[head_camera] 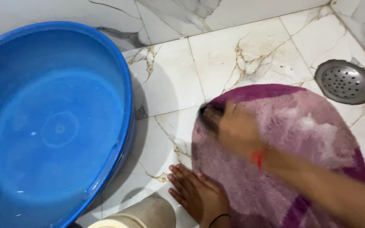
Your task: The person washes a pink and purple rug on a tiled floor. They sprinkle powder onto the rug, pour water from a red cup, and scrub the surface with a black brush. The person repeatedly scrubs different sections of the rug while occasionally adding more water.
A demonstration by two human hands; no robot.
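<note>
An oval purple and pink mat point(309, 139) lies wet on the marble floor, with white foam on its pile. My right hand point(237, 131) is blurred by motion over the mat's left part. It is closed around a dark object point(209, 115), which looks like a scrubbing brush, pressed on the mat's edge. A red thread is tied around that wrist. My left hand point(197, 192) lies flat with its fingers spread, partly on the mat's near left edge and partly on the tile. It wears a thin black band at the wrist.
A large blue basin point(125, 84) holding water stands at the left, close to the mat. A round metal floor drain point(345, 81) sits at the far right. A cream cylindrical container point(142, 214) is at the bottom edge. Marble wall tiles run along the back.
</note>
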